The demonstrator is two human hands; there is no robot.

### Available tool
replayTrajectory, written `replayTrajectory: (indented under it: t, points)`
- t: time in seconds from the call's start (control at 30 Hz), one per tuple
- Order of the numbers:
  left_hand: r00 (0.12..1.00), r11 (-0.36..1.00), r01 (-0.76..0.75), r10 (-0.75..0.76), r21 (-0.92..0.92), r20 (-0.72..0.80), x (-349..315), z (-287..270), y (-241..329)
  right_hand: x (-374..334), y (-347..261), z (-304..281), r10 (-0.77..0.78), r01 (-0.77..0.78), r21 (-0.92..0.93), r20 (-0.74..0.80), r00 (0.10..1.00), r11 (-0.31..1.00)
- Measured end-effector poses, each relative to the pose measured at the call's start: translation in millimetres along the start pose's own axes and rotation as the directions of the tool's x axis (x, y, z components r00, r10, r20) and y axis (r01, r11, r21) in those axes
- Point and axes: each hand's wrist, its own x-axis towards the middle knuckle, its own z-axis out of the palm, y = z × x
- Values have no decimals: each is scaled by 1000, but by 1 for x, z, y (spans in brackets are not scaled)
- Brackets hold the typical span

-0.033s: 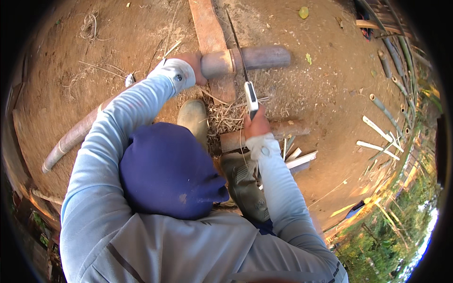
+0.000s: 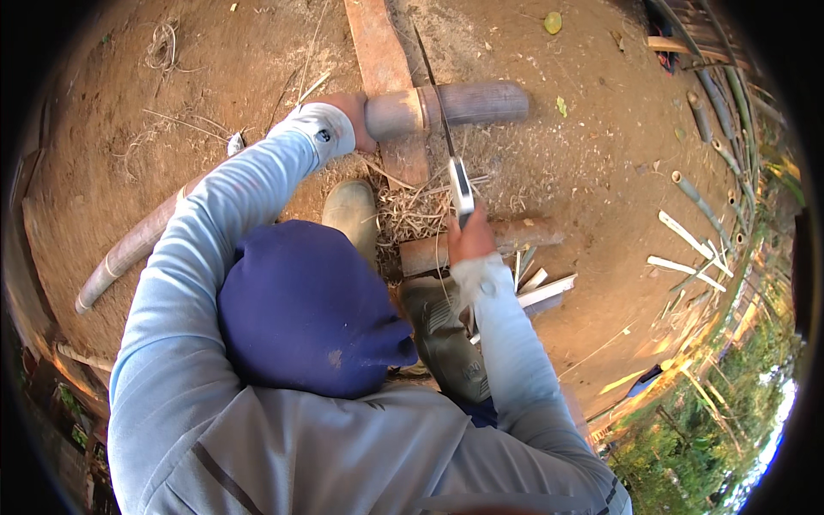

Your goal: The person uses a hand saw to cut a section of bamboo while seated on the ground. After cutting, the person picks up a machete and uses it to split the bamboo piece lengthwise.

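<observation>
My right hand (image 2: 474,236) is wrapped round the white and black handle of a handsaw (image 2: 461,184). The saw's long dark blade lies across a thick brown bamboo pole (image 2: 487,103), just right of a pale node ring. My left hand (image 2: 350,118) grips the pole left of the blade; part of its fingers is hidden by the sleeve and the bamboo. Beneath the pole lies a reddish wooden plank (image 2: 378,47). A bamboo length (image 2: 129,257) shows left of my left sleeve; whether it is the same pole is hidden by my arm.
Dry shavings (image 2: 421,210) lie by the plank's near end. A shorter bamboo piece (image 2: 528,232) rests beside my right hand, with split strips (image 2: 549,290) nearer me. My boots (image 2: 352,215) stand close by. Several cut bamboo pieces (image 2: 699,202) lie at the far right on bare soil.
My right hand has drawn the saw slightly back toward me, with the blade still across the bamboo. My left hand and the pole have stayed in place.
</observation>
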Motion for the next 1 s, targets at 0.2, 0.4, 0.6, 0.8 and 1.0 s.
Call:
replayTrajectory:
  t: [0.2, 0.4, 0.6, 0.8, 1.0]
  points:
    - [1000, 1000, 14, -14, -4, -21, -10, 1, 0, -59, 44, -13, 5, -5, 0, 84, 996, 1000]
    - [998, 999, 48, -47, 11, -47, -12, 2, 11, 41, -55, -23, 120, -117, -28, 94, 988, 993]
    - [998, 999, 33, -32, 13, -57, -15, 8, 7, -45, 40, -11, 87, -91, 41, 86, 993, 995]
    - [998, 1000, 29, -28, 10, -53, -17, 0, 9, 59, -72, -28, 112, -106, -42, 171, 979, 993]
    - [997, 999, 46, -45, 13, -68, -17, -4, 5, -33, 55, 6, -64, 64, 58, -1, 998, 996]
